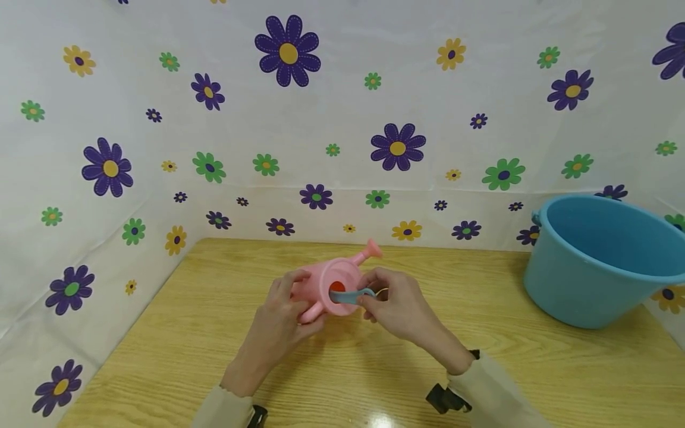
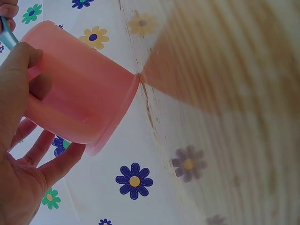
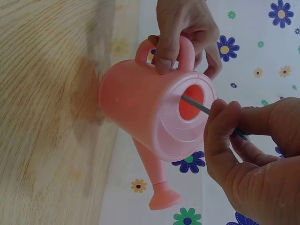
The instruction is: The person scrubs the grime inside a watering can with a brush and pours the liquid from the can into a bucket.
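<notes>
A pink watering can stands tilted, its top opening towards me and its sprinkler spout pointing away to the right. In the left wrist view the base edge of the can meets the tabletop. My left hand grips the can at its handle, the thumb over it. Between thumb and fingers my right hand pinches a slim light-blue handle with a rounded end. The far end of this blue piece is inside the can's opening and hidden, so its kind does not show.
A large blue bucket stands at the right of the wooden table. Behind and to the left hangs a white sheet printed with flowers. Dark straps sit at the sleeve cuffs.
</notes>
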Demonstrator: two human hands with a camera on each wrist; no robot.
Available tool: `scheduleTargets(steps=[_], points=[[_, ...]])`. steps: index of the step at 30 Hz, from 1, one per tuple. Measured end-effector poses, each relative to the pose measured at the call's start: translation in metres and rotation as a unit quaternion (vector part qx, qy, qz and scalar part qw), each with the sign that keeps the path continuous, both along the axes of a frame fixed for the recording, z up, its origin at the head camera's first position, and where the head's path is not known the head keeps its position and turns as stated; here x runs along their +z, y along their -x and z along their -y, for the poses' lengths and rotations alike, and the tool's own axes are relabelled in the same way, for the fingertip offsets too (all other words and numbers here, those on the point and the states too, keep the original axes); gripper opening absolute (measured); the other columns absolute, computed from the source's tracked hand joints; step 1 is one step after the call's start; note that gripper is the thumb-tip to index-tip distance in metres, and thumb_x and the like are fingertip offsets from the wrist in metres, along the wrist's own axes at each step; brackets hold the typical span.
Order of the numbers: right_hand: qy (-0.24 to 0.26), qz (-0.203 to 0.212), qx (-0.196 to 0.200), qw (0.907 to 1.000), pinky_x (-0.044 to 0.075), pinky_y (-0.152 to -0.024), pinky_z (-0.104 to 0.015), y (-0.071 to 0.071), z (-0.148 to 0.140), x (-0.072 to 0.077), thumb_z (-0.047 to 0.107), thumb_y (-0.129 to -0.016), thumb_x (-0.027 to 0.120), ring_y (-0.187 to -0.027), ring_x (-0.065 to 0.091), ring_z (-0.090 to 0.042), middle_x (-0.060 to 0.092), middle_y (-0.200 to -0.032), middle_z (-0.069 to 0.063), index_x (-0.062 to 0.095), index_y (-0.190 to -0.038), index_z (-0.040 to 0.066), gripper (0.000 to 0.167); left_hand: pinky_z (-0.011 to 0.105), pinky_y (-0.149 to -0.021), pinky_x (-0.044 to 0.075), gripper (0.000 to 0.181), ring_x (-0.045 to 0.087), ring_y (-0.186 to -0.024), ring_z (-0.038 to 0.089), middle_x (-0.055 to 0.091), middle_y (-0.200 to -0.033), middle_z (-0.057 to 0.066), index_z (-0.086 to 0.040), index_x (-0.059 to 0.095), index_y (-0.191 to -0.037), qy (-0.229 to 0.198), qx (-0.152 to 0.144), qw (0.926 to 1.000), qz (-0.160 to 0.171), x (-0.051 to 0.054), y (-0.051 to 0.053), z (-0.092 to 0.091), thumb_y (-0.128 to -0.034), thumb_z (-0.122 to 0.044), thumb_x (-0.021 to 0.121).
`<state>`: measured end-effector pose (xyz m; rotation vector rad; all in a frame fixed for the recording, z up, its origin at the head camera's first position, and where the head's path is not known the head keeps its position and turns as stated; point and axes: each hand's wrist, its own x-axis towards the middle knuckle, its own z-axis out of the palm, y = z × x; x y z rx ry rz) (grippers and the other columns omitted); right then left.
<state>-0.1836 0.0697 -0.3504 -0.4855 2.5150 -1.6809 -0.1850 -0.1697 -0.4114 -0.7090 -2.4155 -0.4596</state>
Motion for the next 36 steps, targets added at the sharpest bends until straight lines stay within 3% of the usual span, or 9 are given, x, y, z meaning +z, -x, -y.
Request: scheduleTargets(steps=[9, 18, 36], points=[[0.017, 0.017, 0.028, 0.9993, 0.063, -0.064, -0.028, -0.002, -0.009, 0.002, -0.003, -0.090, 0.068, -0.069, 0.070, -0.018, 0.071, -0.088, -0.014, 0.067, -0.108, 0.000, 0.018, 0.043, -0.080, 0.065, 0.024, 0.058, -0.114, 0.035, 0.055, -0.133, 0.013, -0.013, 0.070, -0.066, 0.002, -0.002, 1.0000, -0.002, 0.001, 0.000, -0.001, -0.0781, -0.024, 0.088], [0.016, 0.011, 0.034, 0.9993, 0.062, -0.063, -0.027, -0.003, -0.015, 0.005, -0.001, -0.090, 0.069, -0.068, 0.071, -0.018, 0.072, -0.087, -0.014, 0.068, -0.107, 0.000, 0.017, 0.044, -0.084, 0.064, 0.021, 0.057, -0.117, 0.036, 0.055, -0.135, 0.013, -0.012, 0.072, -0.068, 0.001, -0.004, 1.0000, 0.004, 0.000, 0.000, -0.001, -0.0792, -0.023, 0.087], [0.042, 0.035, 0.031, 0.9980, 0.062, -0.064, -0.030, 0.006, 0.004, -0.009, 0.001, -0.091, 0.067, -0.067, 0.071, -0.025, 0.072, -0.086, -0.016, 0.066, -0.104, 0.003, 0.014, 0.042, -0.083, 0.064, 0.020, 0.057, -0.115, 0.034, 0.055, -0.134, 0.012, -0.012, 0.073, -0.069, 0.006, -0.001, 1.0000, 0.007, 0.000, 0.000, 0.000, -0.0791, -0.023, 0.086]])
